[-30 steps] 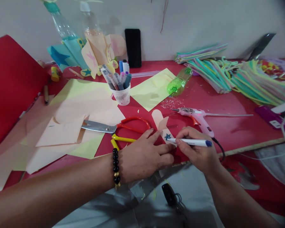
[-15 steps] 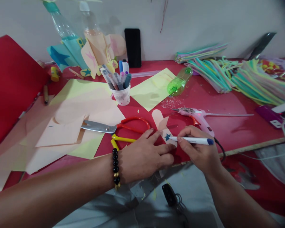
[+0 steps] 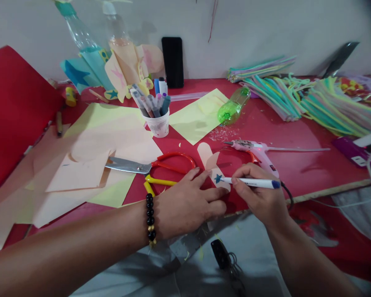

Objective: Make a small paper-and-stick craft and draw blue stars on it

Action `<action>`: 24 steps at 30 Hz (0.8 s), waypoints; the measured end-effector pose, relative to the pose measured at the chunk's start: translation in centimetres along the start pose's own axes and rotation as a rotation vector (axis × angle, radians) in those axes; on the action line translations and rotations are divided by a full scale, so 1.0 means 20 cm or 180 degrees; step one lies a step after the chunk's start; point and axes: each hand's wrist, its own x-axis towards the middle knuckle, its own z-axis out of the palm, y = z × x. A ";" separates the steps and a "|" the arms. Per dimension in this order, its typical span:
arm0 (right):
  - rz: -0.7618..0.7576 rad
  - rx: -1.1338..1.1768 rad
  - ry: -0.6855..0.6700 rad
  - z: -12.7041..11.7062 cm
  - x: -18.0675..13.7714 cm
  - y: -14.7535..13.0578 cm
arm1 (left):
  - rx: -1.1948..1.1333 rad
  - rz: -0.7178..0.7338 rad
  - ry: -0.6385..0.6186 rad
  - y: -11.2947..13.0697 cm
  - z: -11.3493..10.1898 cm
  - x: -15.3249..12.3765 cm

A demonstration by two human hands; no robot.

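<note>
My left hand (image 3: 191,202) lies with fingers spread, its fingertips pressing on a peach paper strip (image 3: 205,154) with rounded ends. Near the strip's lower end is a small dark blue star (image 3: 218,178). My right hand (image 3: 259,196) grips a white marker (image 3: 253,182) with a blue end, its tip at the star's right edge. Just beyond the left hand rest scissors (image 3: 138,168) with one red and one yellow handle, blades over peach paper (image 3: 83,171). A pink glue gun (image 3: 256,152) lies past the right hand, a glue stick in its back.
A white cup (image 3: 159,126) of markers stands mid-table beside yellow paper (image 3: 193,123) and a green plastic bottle (image 3: 231,110). Colourful pipe cleaners (image 3: 275,97) are heaped at the right. Decorated bottles (image 3: 89,53) and a black phone (image 3: 173,62) stand along the wall.
The marker tip has shifted very slightly right along the star's edge, with my right hand. My left hand stays in place on the paper strip.
</note>
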 end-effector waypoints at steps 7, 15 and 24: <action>-0.0067 0.0055 -0.0128 0.00 0.01 0.00 | -0.0063 -0.0032 -0.0026 0.00 0.00 0.00; 0.0015 -0.0002 -0.0116 0.01 0.01 0.00 | -0.0095 0.0005 0.0000 0.00 0.00 0.00; -0.0029 -0.0001 -0.0273 0.01 0.01 0.00 | -0.0129 -0.0028 -0.0033 0.00 0.01 0.00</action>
